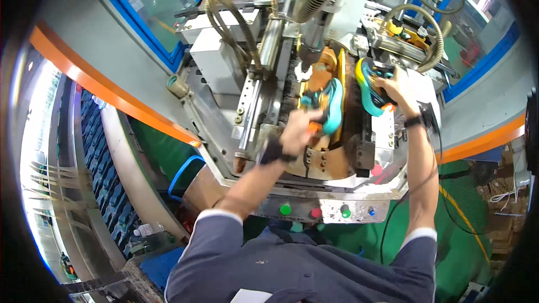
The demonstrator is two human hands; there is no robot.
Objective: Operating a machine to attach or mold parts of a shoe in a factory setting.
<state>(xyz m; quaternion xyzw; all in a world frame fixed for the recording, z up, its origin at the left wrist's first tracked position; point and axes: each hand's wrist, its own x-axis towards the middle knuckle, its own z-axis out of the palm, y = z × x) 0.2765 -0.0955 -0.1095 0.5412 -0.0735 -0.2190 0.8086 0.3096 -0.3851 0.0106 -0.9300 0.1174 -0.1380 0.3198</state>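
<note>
A shoe (334, 108) with a teal sole edge and dark and orange parts lies tilted in the middle bay of a machine, over a brown form. My left hand (298, 130) is closed on its near end, slightly blurred. Further right, my right hand (397, 85) grips a second shoe (368, 91), with a teal and yellow sole edge, its fingers wrapped over the dark upper. That shoe is held above the machine's right side, beside a pale metal plate (384, 133). Both wrists wear dark bands.
A vertical press cylinder (312, 42) stands just beyond the left shoe. Metal rails (255, 109) and ribbed hoses (241, 19) flank the bay. Push buttons (286, 210) line the front panel. Orange-edged guards (123, 101) curve on both sides. At far left, a rack (98, 140) holds several dark blue sole-shaped pieces.
</note>
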